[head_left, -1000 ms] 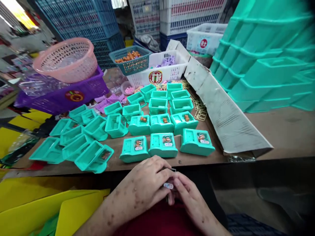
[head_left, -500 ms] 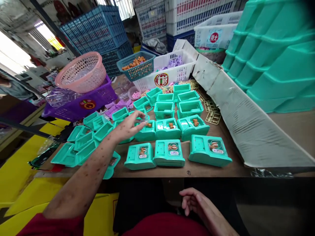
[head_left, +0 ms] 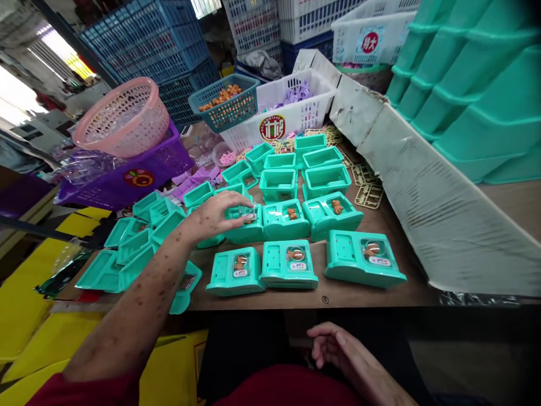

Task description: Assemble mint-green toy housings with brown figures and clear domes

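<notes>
My left hand (head_left: 217,216) is stretched over the table, its thumb and fingers closed around a small clear plastic cover (head_left: 252,210). That cover is at the window of a teal toy case (head_left: 249,232), touching or nearly touching it; the fingers partly hide it. Beside that case, another teal case (head_left: 285,221) has a small orange animal figure (head_left: 292,213) lying in its window without a cover. Nearer to me, several teal cases (head_left: 289,276) have clear domes and labels over their figures. My right hand (head_left: 338,352) hangs above my lap with loosely curled, parted fingers, holding nothing.
Empty teal cases (head_left: 278,183) stand behind, and more teal shells (head_left: 135,248) lie at left. A blue basket (head_left: 230,107) of orange figures, a white basket (head_left: 291,118) of purple parts and a pink basket (head_left: 127,127) stand farther back. A cardboard flap (head_left: 422,197) borders the right.
My left hand has come down with the clear cover from above the teal case to its window. The view has shifted slightly. My right hand stays much the same.
</notes>
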Available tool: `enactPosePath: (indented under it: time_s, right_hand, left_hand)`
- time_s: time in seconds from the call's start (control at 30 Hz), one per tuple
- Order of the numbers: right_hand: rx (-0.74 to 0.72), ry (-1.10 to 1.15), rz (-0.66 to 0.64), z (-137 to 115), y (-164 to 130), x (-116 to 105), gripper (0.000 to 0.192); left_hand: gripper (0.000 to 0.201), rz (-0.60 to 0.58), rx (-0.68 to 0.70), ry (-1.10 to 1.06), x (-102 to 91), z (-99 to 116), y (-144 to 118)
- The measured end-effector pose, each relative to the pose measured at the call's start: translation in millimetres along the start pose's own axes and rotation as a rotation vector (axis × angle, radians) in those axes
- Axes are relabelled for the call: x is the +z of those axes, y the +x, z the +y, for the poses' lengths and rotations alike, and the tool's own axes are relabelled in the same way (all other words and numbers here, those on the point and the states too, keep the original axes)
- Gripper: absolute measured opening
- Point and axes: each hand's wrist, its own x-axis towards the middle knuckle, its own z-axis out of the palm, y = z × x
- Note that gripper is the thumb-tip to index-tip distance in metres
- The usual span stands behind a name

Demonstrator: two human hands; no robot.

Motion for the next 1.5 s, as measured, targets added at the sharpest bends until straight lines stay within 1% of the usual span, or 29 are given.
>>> enactPosePath:
  time_s: [0.1,0.2,0.33,0.4,0.5,0.6,0.7,0.77,0.83,0.9,0.93,1.0,1.07,1.13,1.23,1.3,1.37,1.5]
  right_hand:
    - [0.009,0.014,0.014,-1.9,-1.5,1.8,0.058]
    - [0.021,0.012,0.032,-4.1,-2.8,3.2,0.058]
    - [0.031,-0.009,0.035,-4.2,-3.7,1.4,0.060]
    - [0.037,-0.018,0.032,-4.5,-3.9,0.5,0.060]
    - [0.037,-0.020,0.023,-5.9,-3.8,0.5,0.058]
    - [0.045,-0.030,0.029,-7.0,-3.0,1.4,0.057]
    - [0.043,-0.011,0.027,-7.7,-2.3,2.8,0.056]
    - [0.035,0.018,0.016,-7.9,-2.2,3.7,0.056]
    - [0.026,0.040,0.016,-6.9,-1.8,3.7,0.057]
    - [0.008,0.059,0.013,-4.1,-0.9,2.4,0.061]
    - [-0.002,0.069,0.007,-2.4,-0.3,1.3,0.063]
    - [-0.017,0.085,-0.010,0.6,0.8,-0.9,0.067]
    - [-0.012,0.083,-0.014,0.6,0.8,-1.7,0.069]
    - [-0.004,0.057,-0.007,-3.6,-0.4,-0.5,0.068]
    - [-0.006,0.009,-0.001,-14.4,-1.5,4.3,0.063]
    - [-0.013,0.014,0.006,-20.2,-1.3,8.5,0.062]
    - [-0.013,0.041,0.021,-22.7,-1.3,12.5,0.061]
    - [-0.028,0.067,0.054,-17.4,-6.5,14.3,0.062]
  left_hand:
    - [0.036,-0.112,0.016,-0.042,0.5,-7.9,2.9]
    - [0.038,-0.159,-0.007,-0.063,2.2,-11.5,2.7]
    - [0.035,-0.133,0.020,-0.035,6.6,-11.4,1.5]
    - [0.032,-0.112,0.010,-0.032,9.2,-9.3,1.8]
    - [0.031,-0.100,-0.058,-0.033,11.7,-4.6,2.9]
    - [0.040,-0.096,-0.133,-0.020,11.8,-1.8,5.5]
    - [0.040,-0.144,-0.149,0.002,9.5,0.1,11.2]
    - [0.037,-0.182,-0.148,0.069,6.7,3.6,16.1]
    - [0.031,-0.219,-0.120,0.144,4.3,8.4,20.4]
    - [0.029,-0.237,-0.079,0.173,4.2,11.1,22.7]
    - [0.028,-0.230,-0.072,0.166,5.3,10.5,22.9]
    - [0.029,-0.182,-0.103,0.117,9.5,5.5,21.6]
    - [0.031,-0.128,-0.176,0.066,14.5,-2.1,19.0]
    - [0.034,-0.100,-0.267,0.060,17.9,-7.1,17.1]
    - [0.035,-0.089,-0.391,0.146,18.2,-4.8,17.9]
    - [0.035,-0.105,-0.437,0.186,16.3,1.2,19.9]
    - [0.032,-0.127,-0.441,0.185,15.2,6.4,21.0]
    - [0.033,-0.104,-0.356,0.165,18.4,8.1,18.3]
